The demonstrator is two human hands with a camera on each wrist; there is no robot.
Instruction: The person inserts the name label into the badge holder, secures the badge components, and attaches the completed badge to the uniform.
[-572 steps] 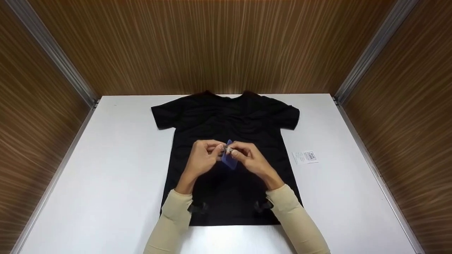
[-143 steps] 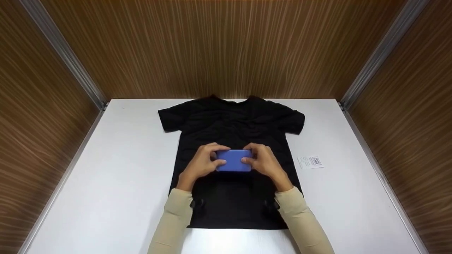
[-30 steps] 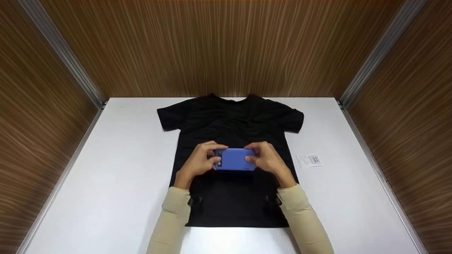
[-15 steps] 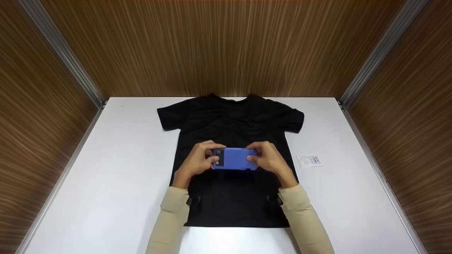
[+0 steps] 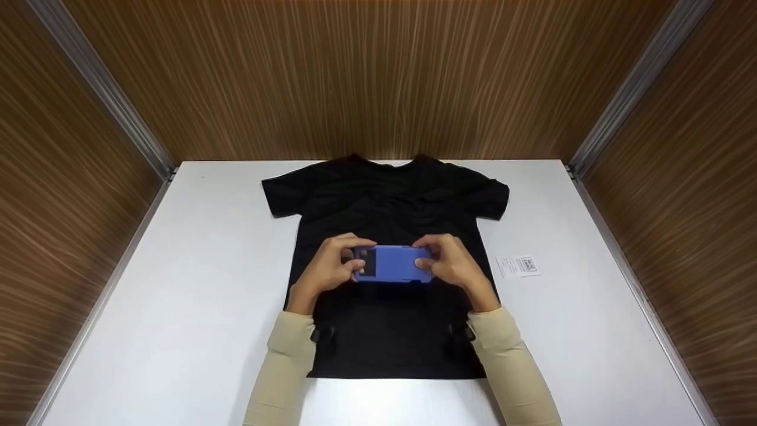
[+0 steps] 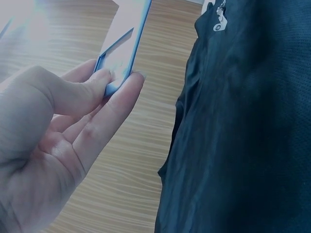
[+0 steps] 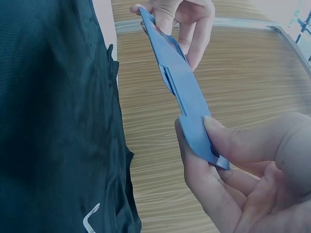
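Both hands hold a flat blue card holder [image 5: 396, 264] level above a black T-shirt [image 5: 396, 343]. My left hand [image 5: 331, 269] pinches its left end between thumb and fingers, where a dark window shows. At the opposite end, my right hand [image 5: 454, 264] pinches with the thumb on the near face. A stepped edge and a slot run along the card holder [image 7: 187, 90] in the right wrist view. The left wrist view shows a pale pane framed by the holder's blue rim [image 6: 141, 31]. A small metal clip with a whitish tab [image 6: 221, 22] lies on the shirt.
The shirt lies spread on a white table [image 5: 195, 284], neck toward the back wall. A small printed card [image 5: 519, 266] is right of the shirt. Wood-grain panels [image 5: 378, 77] enclose the back and both sides.
Over the last seconds the hands have moved slightly apart. The card holder shows longer, with more of the dark left window uncovered. Earlier the hands worked at a small clip by the blue holder.
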